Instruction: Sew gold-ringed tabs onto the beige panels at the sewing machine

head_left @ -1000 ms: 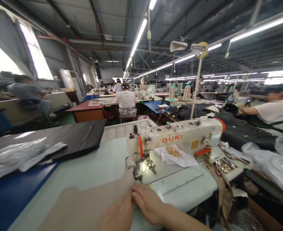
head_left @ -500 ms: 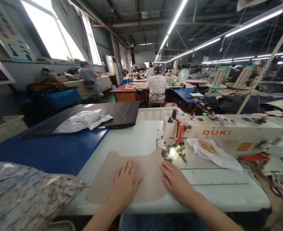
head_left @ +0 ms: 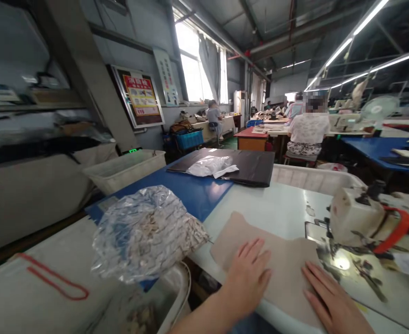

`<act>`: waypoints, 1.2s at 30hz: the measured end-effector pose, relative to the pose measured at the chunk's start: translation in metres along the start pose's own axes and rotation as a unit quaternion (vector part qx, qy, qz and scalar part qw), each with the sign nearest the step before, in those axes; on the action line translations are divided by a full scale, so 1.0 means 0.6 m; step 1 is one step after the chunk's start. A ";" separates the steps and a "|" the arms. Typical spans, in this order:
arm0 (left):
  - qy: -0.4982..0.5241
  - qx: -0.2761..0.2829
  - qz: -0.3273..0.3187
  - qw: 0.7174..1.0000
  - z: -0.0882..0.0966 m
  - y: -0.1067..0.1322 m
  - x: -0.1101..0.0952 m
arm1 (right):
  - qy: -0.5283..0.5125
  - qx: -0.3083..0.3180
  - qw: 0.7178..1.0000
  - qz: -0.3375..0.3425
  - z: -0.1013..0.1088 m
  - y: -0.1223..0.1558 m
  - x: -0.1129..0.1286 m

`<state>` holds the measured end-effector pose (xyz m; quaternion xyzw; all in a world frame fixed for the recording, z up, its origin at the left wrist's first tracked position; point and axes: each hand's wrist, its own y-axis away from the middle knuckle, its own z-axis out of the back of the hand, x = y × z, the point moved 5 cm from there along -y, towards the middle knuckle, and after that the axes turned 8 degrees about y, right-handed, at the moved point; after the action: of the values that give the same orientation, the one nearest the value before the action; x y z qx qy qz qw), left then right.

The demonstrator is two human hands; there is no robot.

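A flat beige fabric-like piece (head_left: 281,255) with a curved outline lies on the pale sewing table (head_left: 267,199). My left hand (head_left: 248,276) rests on its left part, fingers stretched out. On the right edge of the piece lies my right hand (head_left: 329,297), its fingers extended and flat, close to the sewing machine's lit needle area. The sewing machine (head_left: 355,218), with an orange lever, stands just beyond the right hand. Neither hand grips anything; both press on the piece from above.
Left of the piece, a clear plastic bag (head_left: 149,232) of small pieces sits on a blue tabletop (head_left: 211,197). Behind it are black sheets (head_left: 256,167) topped by a white plastic packet (head_left: 211,166). White bins (head_left: 131,169) stand left and behind. A seated person (head_left: 309,130) works ahead.
My view has swung left, so the plastic bag and left-hand bins show more fully and the sewing machine sits at the right edge. Both hands stay on the beige piece.
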<state>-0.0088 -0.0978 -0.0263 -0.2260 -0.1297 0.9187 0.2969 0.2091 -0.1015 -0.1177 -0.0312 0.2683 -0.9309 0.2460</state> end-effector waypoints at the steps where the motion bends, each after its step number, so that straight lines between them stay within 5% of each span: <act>1: -0.008 -0.039 -0.038 0.998 0.038 0.016 -0.007 | 0.002 0.001 1.000 0.006 -0.001 0.001 -0.002; 3: -0.043 -0.154 -0.081 0.984 0.128 0.051 -0.006 | 0.010 0.001 1.000 0.012 -0.001 0.004 -0.005; 5: -0.105 -0.267 -0.016 0.958 0.211 0.087 0.026 | 0.019 -0.007 1.000 0.014 -0.002 0.007 -0.007; 8: -0.166 -0.276 0.157 0.933 0.265 0.136 0.106 | 0.023 -0.024 0.999 0.021 -0.005 0.011 -0.006; 13: -0.126 -0.161 0.352 0.914 0.238 0.193 0.217 | 0.016 -0.016 1.000 0.017 -0.008 0.011 -0.005; 17: -0.077 -0.220 0.419 0.877 0.268 0.172 0.252 | 0.022 -0.024 0.999 0.019 0.000 0.008 -0.002; 21: -0.097 -0.307 0.391 0.862 0.314 0.109 0.270 | 0.010 -0.016 1.000 0.010 -0.001 0.008 -0.003; 27: -0.145 -0.383 0.328 0.851 0.331 0.037 0.294 | -0.002 -0.021 1.000 -0.001 0.003 0.006 -0.002; 32: -0.167 -0.321 0.309 0.879 0.342 0.006 0.299 | 0.018 -0.035 0.999 0.012 0.012 0.005 0.002; 36: -0.139 -0.182 0.297 0.927 0.299 0.005 0.294 | 0.024 -0.025 0.999 0.017 0.008 0.006 0.000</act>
<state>-0.2258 -0.0123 0.0684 -0.1742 -0.2615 0.9476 -0.0570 0.2115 -0.1064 -0.1157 -0.0105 0.2981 -0.9199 0.2546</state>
